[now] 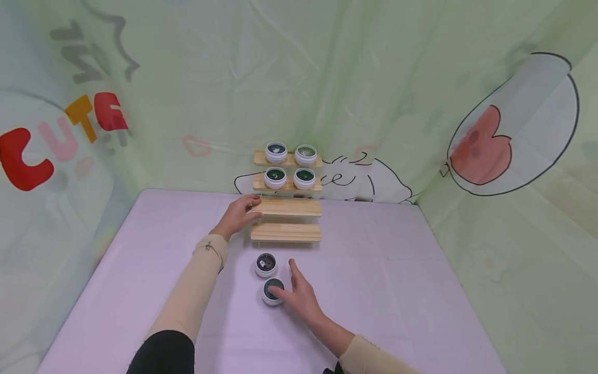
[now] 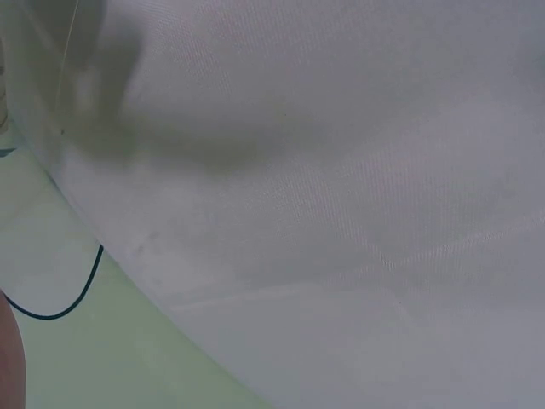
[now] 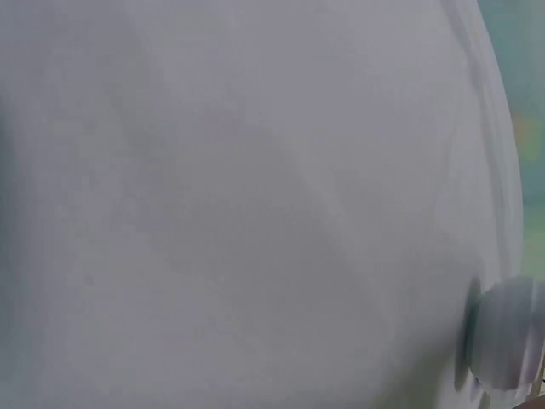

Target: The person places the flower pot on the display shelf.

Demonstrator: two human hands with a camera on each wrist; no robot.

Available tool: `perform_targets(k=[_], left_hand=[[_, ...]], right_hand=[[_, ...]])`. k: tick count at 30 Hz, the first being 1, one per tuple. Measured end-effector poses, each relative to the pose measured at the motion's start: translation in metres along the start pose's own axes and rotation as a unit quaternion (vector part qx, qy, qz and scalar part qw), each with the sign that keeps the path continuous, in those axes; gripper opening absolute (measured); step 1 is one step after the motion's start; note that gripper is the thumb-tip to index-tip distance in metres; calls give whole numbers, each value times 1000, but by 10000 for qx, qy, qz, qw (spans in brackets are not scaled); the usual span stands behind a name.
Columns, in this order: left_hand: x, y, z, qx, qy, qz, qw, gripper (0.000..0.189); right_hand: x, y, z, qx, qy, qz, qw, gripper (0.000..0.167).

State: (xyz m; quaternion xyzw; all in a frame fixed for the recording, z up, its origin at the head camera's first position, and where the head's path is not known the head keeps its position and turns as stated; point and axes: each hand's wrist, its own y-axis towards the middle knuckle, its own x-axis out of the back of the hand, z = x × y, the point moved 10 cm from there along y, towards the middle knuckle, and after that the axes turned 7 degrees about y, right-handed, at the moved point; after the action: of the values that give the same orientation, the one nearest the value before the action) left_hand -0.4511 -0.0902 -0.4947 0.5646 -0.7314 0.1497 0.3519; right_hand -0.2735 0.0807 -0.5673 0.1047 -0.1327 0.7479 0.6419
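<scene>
A tiered wooden display stand (image 1: 286,232) carries four round white jars with dark picture lids on its two upper steps, one being the lower-right jar (image 1: 304,178). My left hand (image 1: 235,217) grips the left end of the third step, fingers behind and thumb at the front. Before the stand, two more such jars lie on the cloth: a farther jar (image 1: 266,264) and a nearer jar (image 1: 273,291). My right hand (image 1: 302,297) is beside the nearer one, thumb over its lid, other fingers stretched away. The right wrist view catches a white jar (image 3: 508,335) at its lower right.
A pale lilac cloth (image 1: 383,280) covers the table. Green printed curtains (image 1: 196,93) hang close behind the stand and along both sides. In the left wrist view mostly cloth (image 2: 341,213) shows, with a shadow on it.
</scene>
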Motion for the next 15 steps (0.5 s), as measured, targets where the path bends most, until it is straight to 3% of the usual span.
perform_targets(k=[8,15], left_hand=[[0,0,0,91,21,-4,10000,50],[2,-2,-3,-54,-87,-68,9999,49]], right_hand=[[-14,-9,-7,301,-157,159,9993,95],[-18,-13,-1,516,-165,228,9983,92]])
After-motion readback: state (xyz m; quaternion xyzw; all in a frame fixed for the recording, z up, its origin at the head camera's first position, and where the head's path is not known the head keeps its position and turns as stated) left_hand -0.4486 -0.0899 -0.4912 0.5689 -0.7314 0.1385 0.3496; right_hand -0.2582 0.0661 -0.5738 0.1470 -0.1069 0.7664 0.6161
